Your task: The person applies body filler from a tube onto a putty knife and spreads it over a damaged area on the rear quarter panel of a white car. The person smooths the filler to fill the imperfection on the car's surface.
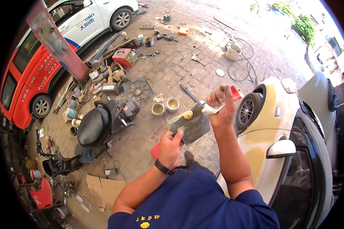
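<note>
Putty blades (189, 128) and squeezed tube (214, 109), held over brick paving beside pale car (271, 126).

Left hand (170, 147) clamped on red handle (155, 151), mostly hidden under palm; flat metal blades fanned forward, overlap hard to separate. Right hand (219, 105) fisted around white tube, nozzle down at yellowish dab (188, 114) on blade; tube body largely covered by fingers. Two open tins (165, 107) on ground beyond, contents unclear. Scooter (97, 124) at left, partly in shadow.
</note>
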### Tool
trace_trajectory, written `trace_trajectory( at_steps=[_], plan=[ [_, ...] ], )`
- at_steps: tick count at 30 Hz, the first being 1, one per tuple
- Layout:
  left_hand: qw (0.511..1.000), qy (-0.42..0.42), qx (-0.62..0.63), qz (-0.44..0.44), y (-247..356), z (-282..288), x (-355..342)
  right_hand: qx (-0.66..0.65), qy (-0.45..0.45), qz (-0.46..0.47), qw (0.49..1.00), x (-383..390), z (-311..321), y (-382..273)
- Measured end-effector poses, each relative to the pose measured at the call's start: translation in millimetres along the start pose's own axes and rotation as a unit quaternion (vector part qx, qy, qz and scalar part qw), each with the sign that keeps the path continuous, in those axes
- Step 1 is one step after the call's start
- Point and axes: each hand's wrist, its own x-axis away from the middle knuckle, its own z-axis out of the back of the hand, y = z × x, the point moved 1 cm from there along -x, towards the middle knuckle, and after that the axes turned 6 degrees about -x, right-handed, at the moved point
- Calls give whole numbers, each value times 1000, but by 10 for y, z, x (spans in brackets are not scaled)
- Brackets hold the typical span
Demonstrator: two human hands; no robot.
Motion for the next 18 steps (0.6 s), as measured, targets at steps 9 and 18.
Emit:
trace_trajectory(
  at_steps=[9,18],
  plan=[
    [1000,1,8,-16,-19,34,-35,-81,62,-28,994,20,-33,33],
    [1000,-4,2,-12,58,-45,4,-24,49,-4,998,36,-9,12]
  ],
)
